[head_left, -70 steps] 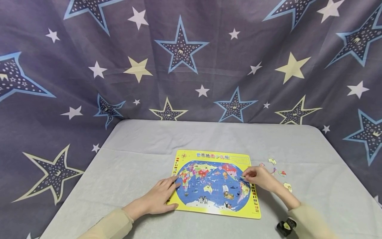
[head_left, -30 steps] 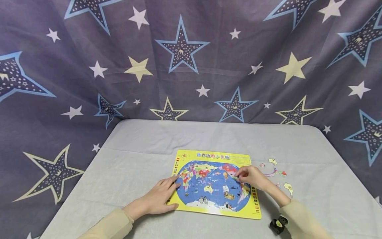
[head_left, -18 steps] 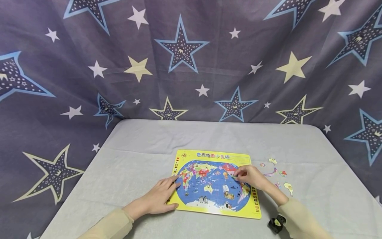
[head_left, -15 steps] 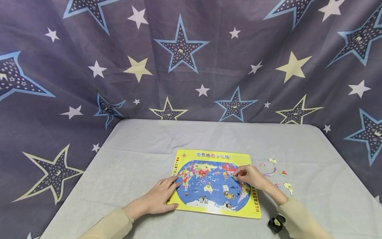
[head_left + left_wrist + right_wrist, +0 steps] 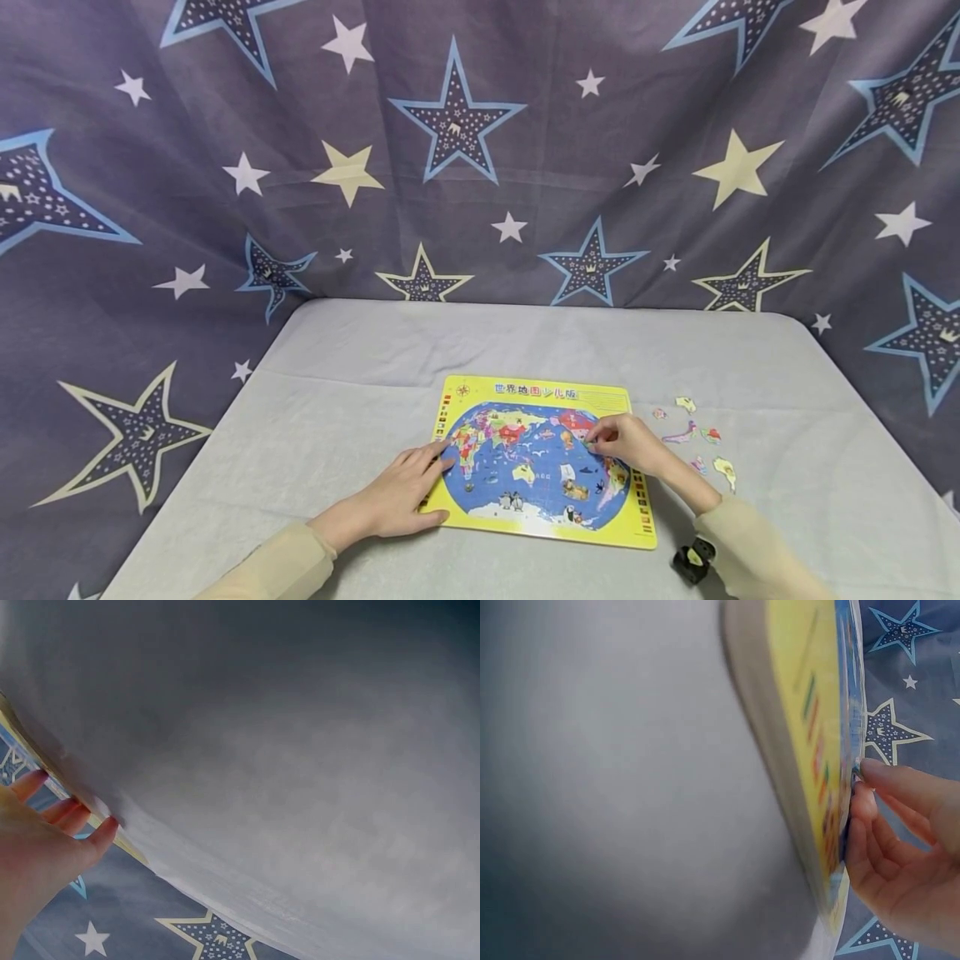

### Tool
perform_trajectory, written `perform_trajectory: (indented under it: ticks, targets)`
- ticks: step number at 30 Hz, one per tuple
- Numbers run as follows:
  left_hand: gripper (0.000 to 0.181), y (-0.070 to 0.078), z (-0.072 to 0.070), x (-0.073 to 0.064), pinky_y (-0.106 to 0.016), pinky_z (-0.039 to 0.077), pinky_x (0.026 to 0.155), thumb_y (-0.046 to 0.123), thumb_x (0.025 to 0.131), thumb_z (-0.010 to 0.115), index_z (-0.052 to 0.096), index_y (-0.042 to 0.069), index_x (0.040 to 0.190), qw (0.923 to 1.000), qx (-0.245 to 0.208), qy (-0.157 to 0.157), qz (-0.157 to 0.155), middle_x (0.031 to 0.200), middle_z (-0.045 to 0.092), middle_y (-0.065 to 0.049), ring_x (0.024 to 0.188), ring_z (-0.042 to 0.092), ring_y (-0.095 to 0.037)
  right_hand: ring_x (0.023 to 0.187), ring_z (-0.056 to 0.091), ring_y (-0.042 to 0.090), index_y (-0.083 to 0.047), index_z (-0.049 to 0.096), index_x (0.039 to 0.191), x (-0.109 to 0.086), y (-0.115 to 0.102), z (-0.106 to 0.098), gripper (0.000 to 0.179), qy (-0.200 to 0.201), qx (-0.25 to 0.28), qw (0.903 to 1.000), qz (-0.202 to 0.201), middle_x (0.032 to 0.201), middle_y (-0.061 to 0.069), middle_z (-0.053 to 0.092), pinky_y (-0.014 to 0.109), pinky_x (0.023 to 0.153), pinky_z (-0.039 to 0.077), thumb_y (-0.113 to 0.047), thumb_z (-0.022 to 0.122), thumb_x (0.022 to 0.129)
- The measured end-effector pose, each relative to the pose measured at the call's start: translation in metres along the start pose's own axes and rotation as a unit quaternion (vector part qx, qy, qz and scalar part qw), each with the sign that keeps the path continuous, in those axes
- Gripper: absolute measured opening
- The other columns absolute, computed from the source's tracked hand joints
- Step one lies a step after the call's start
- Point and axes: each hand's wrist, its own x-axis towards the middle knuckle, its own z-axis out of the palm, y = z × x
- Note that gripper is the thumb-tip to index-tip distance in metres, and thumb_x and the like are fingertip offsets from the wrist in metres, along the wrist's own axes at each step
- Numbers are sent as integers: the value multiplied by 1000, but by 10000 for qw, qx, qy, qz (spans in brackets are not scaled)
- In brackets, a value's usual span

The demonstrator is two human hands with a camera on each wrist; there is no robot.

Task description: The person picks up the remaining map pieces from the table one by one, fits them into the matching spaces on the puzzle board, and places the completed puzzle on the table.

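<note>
A yellow-bordered world map puzzle board (image 5: 517,525) lies flat on the table, its blue oval map printed with coloured continents and animals. My left hand (image 5: 397,498) rests on the board's left edge with fingers spread; the left wrist view shows those fingers (image 5: 105,834) along the rim. Over the map's right part, near the red area of North America, my right hand (image 5: 628,443) pinches a small puzzle piece (image 5: 857,773) between thumb and fingers. That piece looks partly green and is mostly covered by the fingertips. It is held at the map's surface.
Several loose puzzle pieces lie right of the board, among them a yellowish one (image 5: 724,473), a purple curved one (image 5: 681,434) and a red-green one (image 5: 711,435). A black wrist device (image 5: 693,560) sits by the right sleeve. Behind the grey table (image 5: 360,350) hangs a star-patterned cloth (image 5: 480,167).
My right hand has moved left from the board's right edge onto the map with the puzzle piece, then shifted only slightly. Loose pieces came into fuller view. The left hand has stayed put.
</note>
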Motion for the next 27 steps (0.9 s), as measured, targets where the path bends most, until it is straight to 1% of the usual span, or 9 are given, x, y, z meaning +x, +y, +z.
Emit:
perform_trajectory:
  ticks: [5,13,20,27]
  targets:
    - [67,0,0,0,-43,25,101,51,82,48,38,7,132,10000,0,6,-31,140,26,-13,127,27,-25,57,45,8,-2,66,82,1,1,0,5,-5,-45,9999,-125,67,0,55,19,50,39,-4,63,79]
    - [68,1,-1,0,-43,24,102,51,83,46,37,6,133,10000,-20,-78,-27,141,25,-13,128,24,-25,57,44,8,-1,66,84,-1,-1,-1,7,-137,61,9999,-84,67,0,54,19,50,39,-1,62,78]
    - [67,1,0,-1,-43,26,101,51,83,46,38,6,132,10000,-6,15,47,140,25,-14,128,25,-25,56,45,9,1,65,86,-1,1,-2,10,-316,224,9992,-73,68,3,54,18,49,38,3,60,78]
    - [68,2,-2,0,-43,24,102,52,83,45,36,7,133,9999,-26,-148,-54,142,23,-13,129,23,-24,57,45,9,2,65,87,-2,-1,-3,10,-387,229,9990,-55,69,3,54,19,49,38,2,60,78]
